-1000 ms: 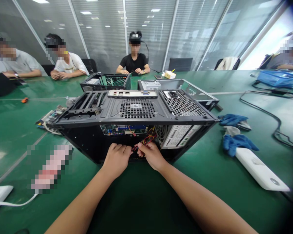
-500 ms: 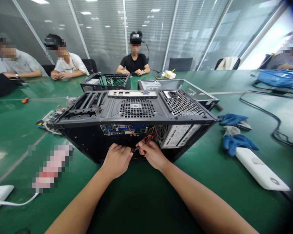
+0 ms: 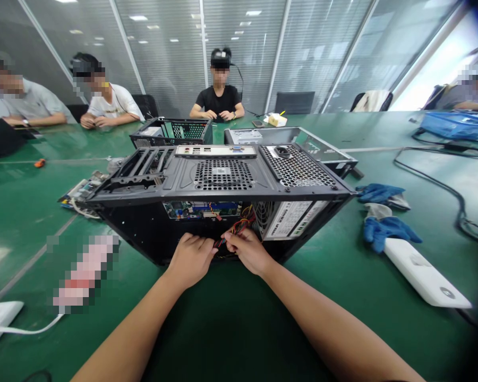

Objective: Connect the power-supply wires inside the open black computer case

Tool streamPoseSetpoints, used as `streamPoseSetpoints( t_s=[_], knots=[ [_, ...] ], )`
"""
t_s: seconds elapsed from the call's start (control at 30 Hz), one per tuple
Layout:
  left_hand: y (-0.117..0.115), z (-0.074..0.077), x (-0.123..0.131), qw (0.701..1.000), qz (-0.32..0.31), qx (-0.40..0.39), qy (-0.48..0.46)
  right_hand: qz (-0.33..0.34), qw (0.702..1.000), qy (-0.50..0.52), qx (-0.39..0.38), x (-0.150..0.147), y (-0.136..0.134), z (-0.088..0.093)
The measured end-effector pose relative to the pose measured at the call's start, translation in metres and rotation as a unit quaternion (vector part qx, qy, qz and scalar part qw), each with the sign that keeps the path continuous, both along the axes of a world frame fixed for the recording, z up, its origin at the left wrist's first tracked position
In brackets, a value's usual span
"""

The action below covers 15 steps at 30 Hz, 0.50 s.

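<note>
A black computer case (image 3: 175,188) lies in front of me with its rear panel facing up and its near side open. Inside show a motherboard (image 3: 187,209) and, to the right, a power supply (image 3: 292,220) with a white label. A bundle of coloured power cables (image 3: 242,225) runs from the power supply down to my hands. My left hand (image 3: 193,257) is closed on the cables at the case's open side. My right hand (image 3: 247,249) pinches the same bundle just to the right, thumb toward the left hand. The cable ends are hidden by my fingers.
Two more open cases, one dark (image 3: 171,132) and one silver (image 3: 263,137), stand behind. Blue gloves (image 3: 390,228) and a white power bank (image 3: 426,273) lie right. At left are a loose circuit board (image 3: 83,193) and a blurred pink object (image 3: 87,270). Several people sit around the green table (image 3: 32,207).
Both hands stay almost in place on the cables, with only a slight shift of the fingers. The view tilts very slightly.
</note>
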<state>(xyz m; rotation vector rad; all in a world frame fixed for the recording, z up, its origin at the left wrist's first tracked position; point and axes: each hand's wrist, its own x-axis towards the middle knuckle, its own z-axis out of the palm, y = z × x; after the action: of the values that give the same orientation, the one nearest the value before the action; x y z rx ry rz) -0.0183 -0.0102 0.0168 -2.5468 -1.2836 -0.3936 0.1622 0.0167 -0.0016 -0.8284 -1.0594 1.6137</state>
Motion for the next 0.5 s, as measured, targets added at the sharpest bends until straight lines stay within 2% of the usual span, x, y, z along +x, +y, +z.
streamPoseSetpoints(
  t_s=[0.27, 0.5],
  knots=[
    [0.003, -0.009, 0.001, 0.999, 0.024, 0.034, -0.005, -0.045, 0.998, -0.040, 0.006, -0.003, 0.001, -0.009],
    [0.002, -0.011, 0.002, 0.999, 0.025, 0.013, -0.023, -0.026, 1.000, -0.003, 0.005, -0.002, -0.001, -0.003]
  ],
)
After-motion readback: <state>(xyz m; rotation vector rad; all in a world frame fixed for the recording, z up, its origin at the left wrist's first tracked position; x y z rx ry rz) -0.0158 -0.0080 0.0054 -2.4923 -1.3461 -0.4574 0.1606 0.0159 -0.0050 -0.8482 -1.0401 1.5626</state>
